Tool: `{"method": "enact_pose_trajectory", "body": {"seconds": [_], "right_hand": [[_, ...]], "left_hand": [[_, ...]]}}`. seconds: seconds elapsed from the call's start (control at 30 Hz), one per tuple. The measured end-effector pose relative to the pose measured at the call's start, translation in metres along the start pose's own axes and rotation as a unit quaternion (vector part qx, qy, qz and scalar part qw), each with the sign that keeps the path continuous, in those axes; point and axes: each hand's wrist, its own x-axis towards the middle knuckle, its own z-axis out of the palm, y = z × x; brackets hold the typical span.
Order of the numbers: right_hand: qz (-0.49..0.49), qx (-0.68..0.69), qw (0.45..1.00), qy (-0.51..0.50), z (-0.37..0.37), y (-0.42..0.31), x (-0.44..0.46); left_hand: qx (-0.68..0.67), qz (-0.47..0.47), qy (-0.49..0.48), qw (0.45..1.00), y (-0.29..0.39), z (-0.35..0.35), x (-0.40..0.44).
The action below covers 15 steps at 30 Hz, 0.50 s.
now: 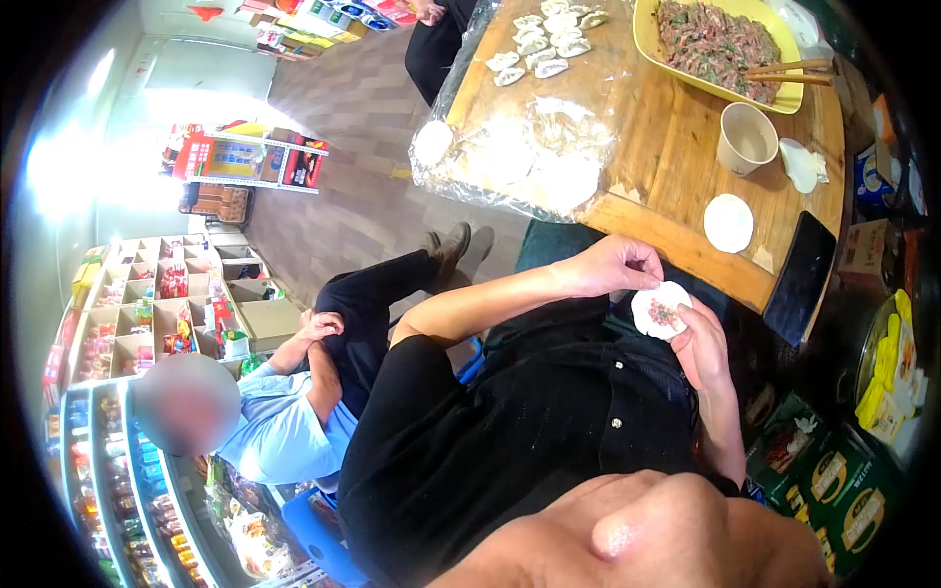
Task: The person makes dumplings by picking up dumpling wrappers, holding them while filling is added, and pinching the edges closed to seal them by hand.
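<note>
The right hand is clamped on a round wrapper bearing filling, and the left hand bends its fingers at the rim; whether they grip it I cannot tell. On the counter lie another wrapper, a cup and, farther out, dumplings and a yellow tray of meat.

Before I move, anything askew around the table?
Yes: the dark, phone-like slab at the table's near-right corner appears to jut past the edge, which looks precarious. The wrapper bearing filling looks intact.
</note>
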Motion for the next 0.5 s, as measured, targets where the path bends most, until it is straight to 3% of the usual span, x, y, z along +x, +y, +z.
{"method": "enact_pose_trajectory", "body": {"seconds": [0.13, 0.4, 0.5], "right_hand": [[-0.011, 0.005, 1.000, 0.013, 0.000, 0.001, 0.000], [-0.019, 0.042, 0.999, -0.002, -0.001, 0.003, -0.005], [-0.033, 0.052, 0.998, 0.001, 0.008, -0.005, -0.011]], "left_hand": [[-0.012, 0.000, -0.003, 1.000, -0.001, 0.000, 0.002], [0.153, 0.011, 0.029, 0.988, 0.023, 0.010, -0.005], [0.287, 0.104, 0.120, 0.945, 0.048, 0.014, -0.006]]}}
